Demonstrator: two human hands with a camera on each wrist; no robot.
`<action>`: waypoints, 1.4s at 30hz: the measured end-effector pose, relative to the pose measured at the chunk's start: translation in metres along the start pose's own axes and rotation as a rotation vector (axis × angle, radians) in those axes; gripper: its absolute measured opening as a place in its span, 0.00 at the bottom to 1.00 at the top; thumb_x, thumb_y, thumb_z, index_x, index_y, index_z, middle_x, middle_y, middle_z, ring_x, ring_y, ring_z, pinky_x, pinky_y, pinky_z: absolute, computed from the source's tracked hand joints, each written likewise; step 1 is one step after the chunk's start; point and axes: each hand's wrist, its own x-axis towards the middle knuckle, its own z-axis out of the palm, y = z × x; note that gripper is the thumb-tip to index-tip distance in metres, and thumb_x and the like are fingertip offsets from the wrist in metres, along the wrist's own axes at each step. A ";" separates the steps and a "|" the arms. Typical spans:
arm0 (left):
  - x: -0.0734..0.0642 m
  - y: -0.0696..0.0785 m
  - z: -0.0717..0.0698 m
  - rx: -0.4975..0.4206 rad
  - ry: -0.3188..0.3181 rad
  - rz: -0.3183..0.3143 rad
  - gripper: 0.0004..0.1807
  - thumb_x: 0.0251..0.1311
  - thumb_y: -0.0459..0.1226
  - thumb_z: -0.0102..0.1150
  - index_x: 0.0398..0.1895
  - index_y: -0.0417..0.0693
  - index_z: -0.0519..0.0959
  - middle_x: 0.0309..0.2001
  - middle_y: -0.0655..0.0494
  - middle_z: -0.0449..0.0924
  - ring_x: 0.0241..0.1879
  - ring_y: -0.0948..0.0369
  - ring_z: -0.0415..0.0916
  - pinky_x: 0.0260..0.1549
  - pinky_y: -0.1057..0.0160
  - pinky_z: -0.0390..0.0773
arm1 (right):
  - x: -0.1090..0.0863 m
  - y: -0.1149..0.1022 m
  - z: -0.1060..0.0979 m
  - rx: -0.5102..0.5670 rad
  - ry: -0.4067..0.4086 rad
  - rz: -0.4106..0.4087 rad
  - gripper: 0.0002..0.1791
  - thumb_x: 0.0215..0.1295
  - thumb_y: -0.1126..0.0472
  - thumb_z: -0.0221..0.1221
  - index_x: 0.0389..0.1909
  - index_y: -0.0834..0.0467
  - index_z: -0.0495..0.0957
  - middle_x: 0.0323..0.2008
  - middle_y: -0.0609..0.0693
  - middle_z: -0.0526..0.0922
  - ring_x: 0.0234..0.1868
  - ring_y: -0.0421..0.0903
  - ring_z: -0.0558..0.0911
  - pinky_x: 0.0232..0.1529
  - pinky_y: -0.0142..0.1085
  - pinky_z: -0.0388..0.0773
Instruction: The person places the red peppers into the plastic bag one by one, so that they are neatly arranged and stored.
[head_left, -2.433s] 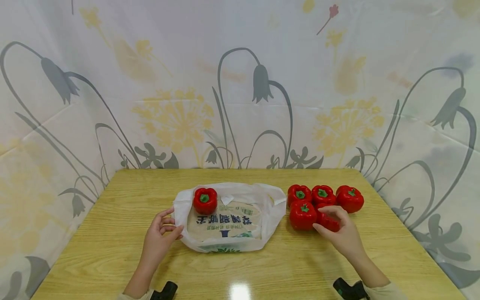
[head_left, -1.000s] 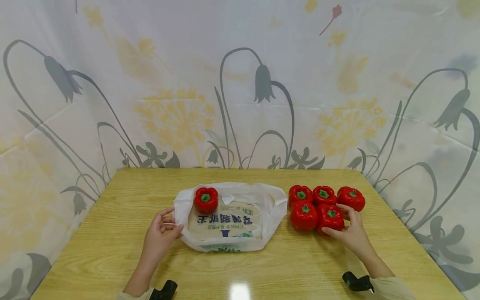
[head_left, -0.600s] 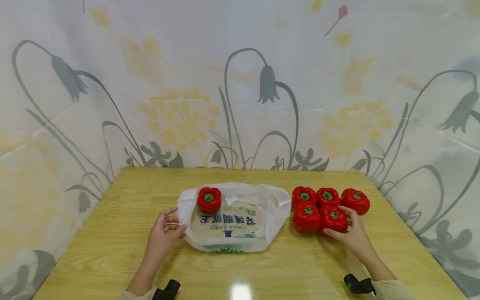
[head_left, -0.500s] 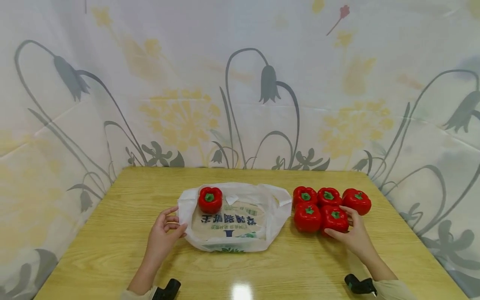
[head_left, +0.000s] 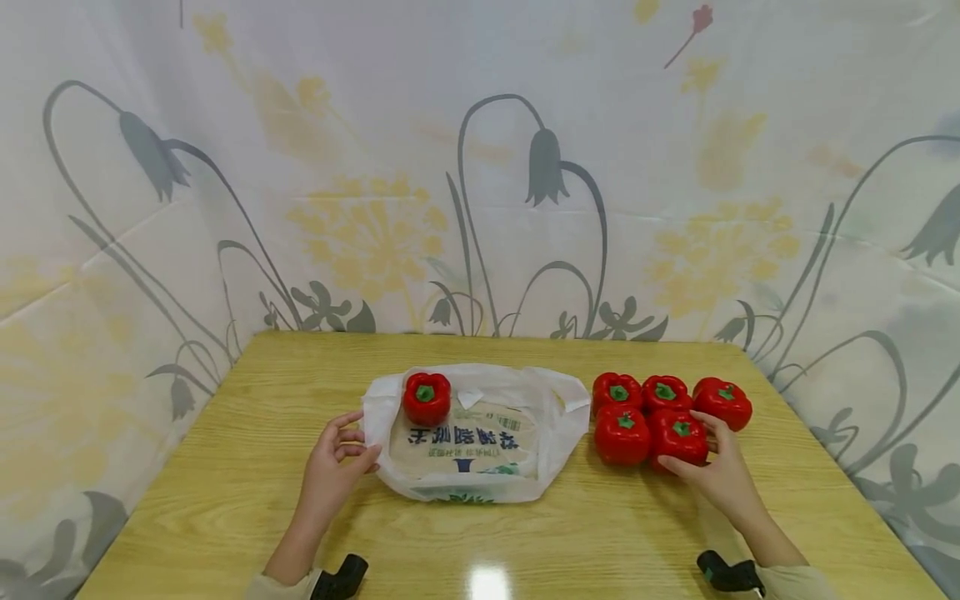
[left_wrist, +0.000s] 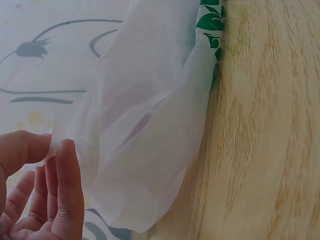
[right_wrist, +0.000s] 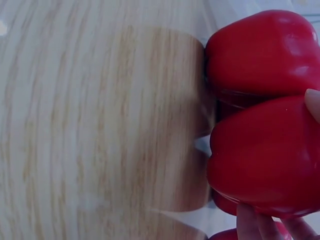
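Observation:
A white plastic bag (head_left: 566,442) lies spread open on the table, with one red bell pepper (head_left: 427,402) inside at its far left. My left hand (head_left: 335,467) pinches the bag's left edge between thumb and finger; the left wrist view shows the thin plastic (left_wrist: 145,170) stretching away from the fingertips. To the right of the bag, my right hand (head_left: 723,475) grips the front-right bell pepper (head_left: 677,443) of a cluster, thumb on the near side and fingers round the far side. In the right wrist view, this pepper (right_wrist: 265,160) sits right beside its left neighbour (right_wrist: 260,52).
Several more red bell peppers stand around the gripped one, including one at the front left (head_left: 622,435) and one at the far right (head_left: 722,403). Behind the wooden table (head_left: 300,367) hangs a flower-printed curtain (head_left: 495,208).
My right hand has come from above the front-right bell pepper to its right side and closed its fingers round it. The left hand keeps its hold on the bag. The head view has shifted slightly.

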 end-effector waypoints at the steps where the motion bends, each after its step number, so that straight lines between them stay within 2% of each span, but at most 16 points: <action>1: 0.000 0.000 0.000 0.000 0.000 0.001 0.30 0.55 0.24 0.60 0.61 0.43 0.65 0.41 0.43 0.67 0.34 0.62 0.72 0.32 0.64 0.83 | 0.000 0.000 -0.001 0.000 0.002 0.000 0.46 0.53 0.58 0.68 0.65 0.67 0.51 0.58 0.69 0.56 0.51 0.64 0.64 0.40 0.39 0.73; 6: 0.001 -0.001 0.002 -0.003 0.001 0.007 0.30 0.54 0.24 0.60 0.61 0.43 0.66 0.41 0.44 0.67 0.34 0.61 0.72 0.31 0.63 0.83 | -0.002 -0.003 -0.004 0.005 0.021 -0.002 0.45 0.54 0.58 0.68 0.65 0.67 0.51 0.58 0.69 0.55 0.51 0.62 0.63 0.38 0.35 0.73; 13: 0.001 -0.002 0.002 0.000 -0.005 0.017 0.30 0.54 0.23 0.60 0.61 0.43 0.66 0.41 0.44 0.67 0.34 0.60 0.72 0.33 0.58 0.83 | -0.002 -0.007 -0.008 0.039 0.067 -0.025 0.45 0.54 0.59 0.67 0.66 0.66 0.51 0.59 0.68 0.55 0.50 0.59 0.63 0.33 0.19 0.69; 21: 0.002 -0.002 0.001 0.004 -0.003 0.027 0.30 0.54 0.23 0.60 0.61 0.43 0.66 0.41 0.43 0.67 0.33 0.60 0.72 0.32 0.59 0.83 | 0.001 -0.016 -0.010 0.082 0.134 -0.056 0.44 0.54 0.59 0.68 0.67 0.61 0.53 0.58 0.63 0.56 0.46 0.48 0.64 0.32 0.18 0.72; 30: 0.001 -0.001 0.001 0.010 0.003 0.018 0.30 0.54 0.24 0.60 0.61 0.43 0.66 0.41 0.43 0.67 0.33 0.61 0.72 0.33 0.58 0.83 | 0.001 -0.030 -0.014 0.073 0.142 -0.092 0.44 0.54 0.62 0.67 0.67 0.64 0.52 0.57 0.58 0.57 0.43 0.38 0.63 0.33 0.16 0.71; 35: 0.000 -0.001 0.000 0.003 0.003 0.020 0.30 0.54 0.24 0.60 0.61 0.43 0.66 0.41 0.43 0.67 0.34 0.61 0.72 0.33 0.57 0.83 | 0.001 -0.037 -0.015 0.088 0.148 -0.107 0.43 0.54 0.63 0.67 0.67 0.63 0.52 0.56 0.57 0.58 0.43 0.37 0.63 0.34 0.16 0.71; 42: 0.000 -0.002 0.001 0.002 0.009 0.012 0.30 0.54 0.23 0.60 0.61 0.43 0.66 0.41 0.43 0.67 0.33 0.62 0.72 0.33 0.58 0.83 | 0.002 -0.044 -0.019 0.105 0.138 -0.088 0.42 0.56 0.62 0.66 0.68 0.61 0.53 0.57 0.57 0.56 0.44 0.39 0.63 0.34 0.17 0.72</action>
